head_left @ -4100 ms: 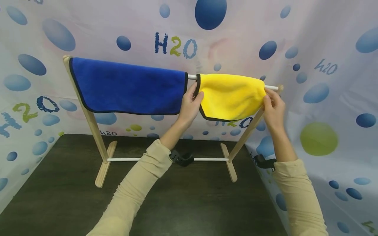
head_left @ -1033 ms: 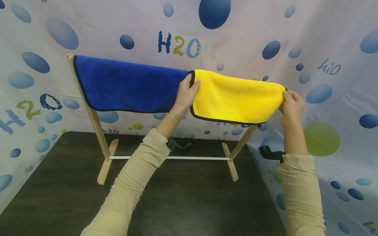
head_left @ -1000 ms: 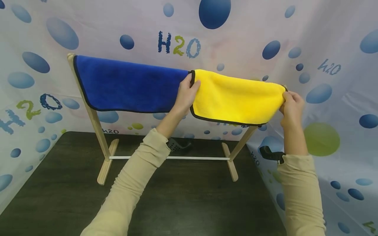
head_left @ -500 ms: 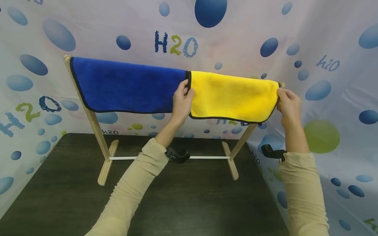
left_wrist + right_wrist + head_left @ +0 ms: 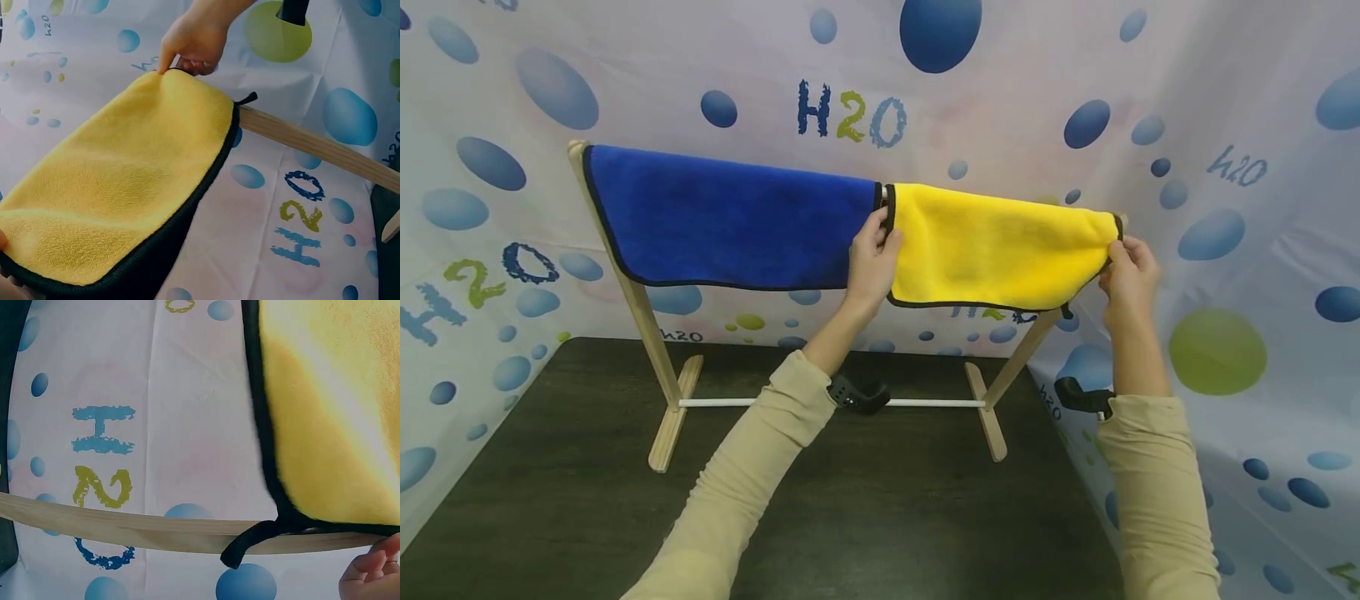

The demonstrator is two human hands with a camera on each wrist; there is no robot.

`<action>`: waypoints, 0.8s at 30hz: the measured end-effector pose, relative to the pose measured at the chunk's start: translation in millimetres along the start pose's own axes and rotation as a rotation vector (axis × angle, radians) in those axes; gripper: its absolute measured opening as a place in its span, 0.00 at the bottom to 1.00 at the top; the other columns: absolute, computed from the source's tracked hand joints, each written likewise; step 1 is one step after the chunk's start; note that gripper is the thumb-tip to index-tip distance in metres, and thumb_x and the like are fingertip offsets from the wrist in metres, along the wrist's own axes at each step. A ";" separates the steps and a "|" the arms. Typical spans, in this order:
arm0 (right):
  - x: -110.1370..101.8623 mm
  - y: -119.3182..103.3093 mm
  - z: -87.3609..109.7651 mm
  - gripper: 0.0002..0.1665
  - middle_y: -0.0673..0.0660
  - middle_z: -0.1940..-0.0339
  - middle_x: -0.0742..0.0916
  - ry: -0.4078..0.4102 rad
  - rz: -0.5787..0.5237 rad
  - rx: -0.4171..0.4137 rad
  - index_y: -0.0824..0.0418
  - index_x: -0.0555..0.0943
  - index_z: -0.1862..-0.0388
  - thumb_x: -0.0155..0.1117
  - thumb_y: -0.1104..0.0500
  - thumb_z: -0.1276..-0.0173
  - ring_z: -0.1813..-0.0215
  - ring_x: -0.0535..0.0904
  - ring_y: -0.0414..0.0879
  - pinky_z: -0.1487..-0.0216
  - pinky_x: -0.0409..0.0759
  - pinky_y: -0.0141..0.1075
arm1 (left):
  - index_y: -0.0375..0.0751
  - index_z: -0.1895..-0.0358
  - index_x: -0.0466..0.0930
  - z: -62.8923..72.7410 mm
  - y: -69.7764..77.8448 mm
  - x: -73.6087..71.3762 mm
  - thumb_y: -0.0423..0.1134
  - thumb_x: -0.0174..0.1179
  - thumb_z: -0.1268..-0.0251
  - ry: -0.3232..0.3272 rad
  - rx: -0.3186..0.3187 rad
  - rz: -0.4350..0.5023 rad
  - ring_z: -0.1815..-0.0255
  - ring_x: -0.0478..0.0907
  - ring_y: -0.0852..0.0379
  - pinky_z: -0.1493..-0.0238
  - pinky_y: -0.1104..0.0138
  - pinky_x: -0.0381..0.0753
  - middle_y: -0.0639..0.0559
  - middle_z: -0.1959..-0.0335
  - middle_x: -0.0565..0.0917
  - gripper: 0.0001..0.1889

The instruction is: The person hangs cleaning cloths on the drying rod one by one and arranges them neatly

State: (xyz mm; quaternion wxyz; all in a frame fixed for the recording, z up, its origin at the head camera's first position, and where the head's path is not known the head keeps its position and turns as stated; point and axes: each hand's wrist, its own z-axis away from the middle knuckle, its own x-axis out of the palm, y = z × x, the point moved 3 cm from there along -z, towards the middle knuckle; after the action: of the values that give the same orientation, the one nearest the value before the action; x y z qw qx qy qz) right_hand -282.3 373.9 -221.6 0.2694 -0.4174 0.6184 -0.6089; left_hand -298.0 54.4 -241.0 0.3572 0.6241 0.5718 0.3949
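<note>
A yellow towel with black trim hangs over the top rod of a wooden rack, to the right of a blue towel. My left hand pinches the yellow towel's left edge, close to the blue towel's right edge. At the opposite side my right hand pinches the yellow towel's right edge near the rod's end. In the left wrist view the right hand grips the far edge, and the yellow towel spans between both hands. A black loop dangles from the towel's corner in the right wrist view.
The rack's left post and right post stand on flat wooden feet on a dark table. A white lower rod joins them. Behind and to the right hangs a bubble-printed curtain.
The yellow towel has been spread from a bunched shape, its right edge drawn right toward the rod's end. Most recently its left edge shifted slightly right, opening a small gap beside the blue towel.
</note>
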 end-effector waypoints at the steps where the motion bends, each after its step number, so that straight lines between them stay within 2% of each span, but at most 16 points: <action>1: 0.8 0.8 0.0 0.03 0.49 0.68 0.70 0.004 0.022 -0.009 0.53 0.74 0.65 0.52 0.57 0.31 0.79 0.62 0.37 0.80 0.63 0.23 | 0.35 0.37 0.63 0.8 -2.8 -1.0 0.32 0.44 0.30 0.003 -0.013 0.001 0.47 0.75 0.52 0.47 0.64 0.75 0.40 0.44 0.75 0.19; 9: -1.7 6.6 0.6 0.04 0.49 0.69 0.71 0.021 0.143 -0.059 0.51 0.74 0.65 0.52 0.55 0.31 0.74 0.64 0.38 0.76 0.64 0.23 | 0.33 0.40 0.67 4.7 -29.0 -8.4 0.31 0.47 0.32 0.027 -0.018 -0.021 0.46 0.75 0.50 0.46 0.63 0.74 0.38 0.45 0.76 0.18; 15: -2.7 12.4 1.3 0.05 0.48 0.68 0.72 0.022 0.117 -0.051 0.52 0.74 0.62 0.55 0.53 0.33 0.72 0.65 0.38 0.75 0.65 0.23 | 0.31 0.43 0.69 11.7 -41.7 -14.4 0.31 0.49 0.33 0.056 -0.037 -0.031 0.46 0.75 0.48 0.45 0.62 0.74 0.36 0.48 0.77 0.17; 20: -6.5 27.9 6.8 0.07 0.47 0.66 0.73 0.012 0.196 -0.044 0.51 0.74 0.60 0.55 0.51 0.33 0.67 0.66 0.38 0.71 0.66 0.24 | 0.31 0.44 0.70 21.0 -55.6 -20.5 0.32 0.51 0.33 0.059 -0.076 -0.014 0.51 0.77 0.47 0.51 0.61 0.78 0.37 0.51 0.79 0.16; 24: -8.0 43.0 11.8 0.05 0.46 0.67 0.74 -0.050 0.243 -0.065 0.51 0.75 0.64 0.54 0.52 0.33 0.63 0.65 0.38 0.65 0.64 0.27 | 0.30 0.47 0.72 24.6 -65.0 -25.3 0.31 0.52 0.34 0.060 -0.075 -0.012 0.56 0.79 0.46 0.57 0.63 0.80 0.36 0.55 0.80 0.15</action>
State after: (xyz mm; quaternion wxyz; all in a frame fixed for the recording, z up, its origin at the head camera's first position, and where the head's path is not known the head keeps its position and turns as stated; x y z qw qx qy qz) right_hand -276.4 370.5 -266.4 0.3428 -0.3630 0.6769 -0.5408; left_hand -304.8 35.3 -312.1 0.3653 0.5950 0.5707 0.4323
